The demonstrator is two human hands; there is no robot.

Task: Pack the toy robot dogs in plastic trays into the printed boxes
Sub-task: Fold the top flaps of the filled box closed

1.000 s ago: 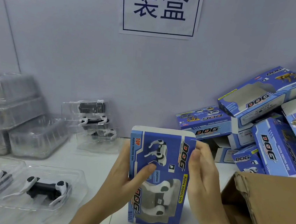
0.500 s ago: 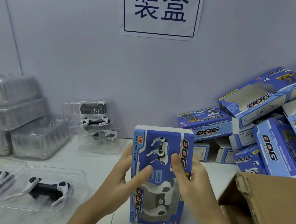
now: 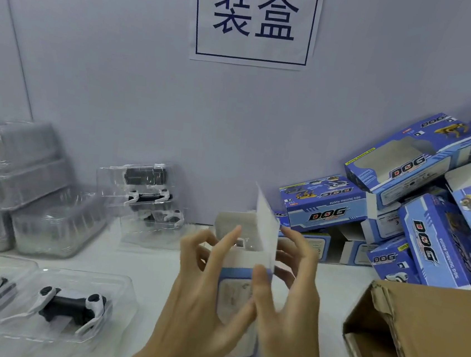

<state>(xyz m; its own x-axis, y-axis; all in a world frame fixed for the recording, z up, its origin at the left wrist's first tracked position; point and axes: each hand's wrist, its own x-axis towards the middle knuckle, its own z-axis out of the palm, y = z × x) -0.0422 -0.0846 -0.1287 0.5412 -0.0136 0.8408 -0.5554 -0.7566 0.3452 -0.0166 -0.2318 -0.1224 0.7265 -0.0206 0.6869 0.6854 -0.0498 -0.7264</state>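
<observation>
The biggest risk sits in the printed box [image 3: 242,283] itself, which stands on end on the white table [image 3: 144,259], between both hands, top end open and its white lid flap [image 3: 265,225] sticking up. If the flaps get folded in the wrong order, or the side tabs are left out, the lid could crease or spring open — and the blur here suggests quick handling. The left hand [image 3: 204,300] wraps the box's side with fingers curled on it; the right hand [image 3: 286,294] has its thumb pressed on the front, fingers spread loosely behind the flap. A tray seems to sit inside, though I cannot tell for sure. Next smaller risk: the upright box could tip toward the cardboard carton [image 3: 426,341].

Half a second earlier the box showed its blue printed front with the top shut — now it is turned and the flap is up.
</observation>
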